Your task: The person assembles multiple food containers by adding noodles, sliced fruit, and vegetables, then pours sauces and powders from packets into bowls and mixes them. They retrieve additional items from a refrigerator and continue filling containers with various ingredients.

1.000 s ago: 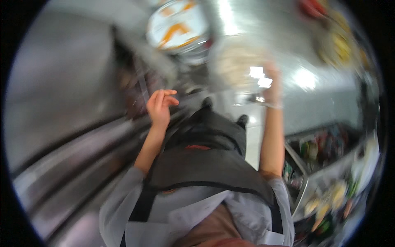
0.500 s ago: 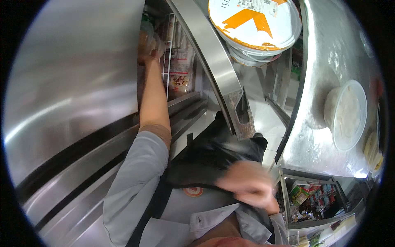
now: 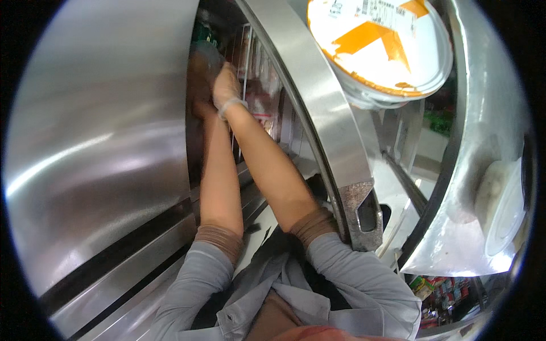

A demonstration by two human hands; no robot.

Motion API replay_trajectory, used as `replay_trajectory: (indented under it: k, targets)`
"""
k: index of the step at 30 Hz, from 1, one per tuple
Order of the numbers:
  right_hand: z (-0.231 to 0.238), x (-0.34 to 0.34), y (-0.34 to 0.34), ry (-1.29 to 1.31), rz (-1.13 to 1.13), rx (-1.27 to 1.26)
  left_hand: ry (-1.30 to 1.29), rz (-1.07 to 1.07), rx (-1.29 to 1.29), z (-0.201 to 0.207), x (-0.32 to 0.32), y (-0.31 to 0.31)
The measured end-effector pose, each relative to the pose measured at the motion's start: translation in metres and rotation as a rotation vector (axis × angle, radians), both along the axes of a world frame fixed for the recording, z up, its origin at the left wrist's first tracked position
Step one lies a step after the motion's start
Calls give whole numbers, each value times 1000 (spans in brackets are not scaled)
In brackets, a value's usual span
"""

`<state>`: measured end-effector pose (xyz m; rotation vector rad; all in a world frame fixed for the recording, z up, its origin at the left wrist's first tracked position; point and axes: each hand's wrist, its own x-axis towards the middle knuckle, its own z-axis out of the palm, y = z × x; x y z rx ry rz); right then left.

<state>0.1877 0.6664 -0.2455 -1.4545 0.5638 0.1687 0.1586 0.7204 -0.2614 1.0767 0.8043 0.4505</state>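
Both my arms reach into a steel cabinet through its partly opened door point(image 3: 335, 113). My left hand point(image 3: 203, 107) is dim and blurred beside the cabinet's front panel, closed at the near side of a translucent plastic container point(image 3: 207, 55). At the container's right edge is my right hand point(image 3: 226, 85), with a thin clear band or glove cuff point(image 3: 230, 105) at its wrist. Its fingers curl against the container, their tips partly hidden. What the container holds is too dark to make out. Just right of my hands stands a white wire rack point(image 3: 245, 62).
Packaged food point(image 3: 264, 105) lies behind the rack. A white lidded bucket point(image 3: 429, 62) with orange tape stands beyond the door. On the right, a steel counter point(image 3: 483, 74) bears a lidded plastic tub point(image 3: 503, 204). A drawer of colourful packets point(image 3: 446, 295) is at lower right.
My right hand has moved from in front of my chest into the cabinet, beside my left hand. The view has shifted, so the bucket and counter sit further right.
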Motion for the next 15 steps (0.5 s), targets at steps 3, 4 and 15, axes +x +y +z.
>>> replay_trajectory:
  k: [3,4,15]
  targets:
    - [-15,-20,0,-71,62,88,49,-71,86,-8,-1,9]
    - [-16,-35,-11,-197,23,128,68,-101,131,-9,1,13]
    - [91,-390,-311,-740,107,-239,316,-631,924,-23,30,17]
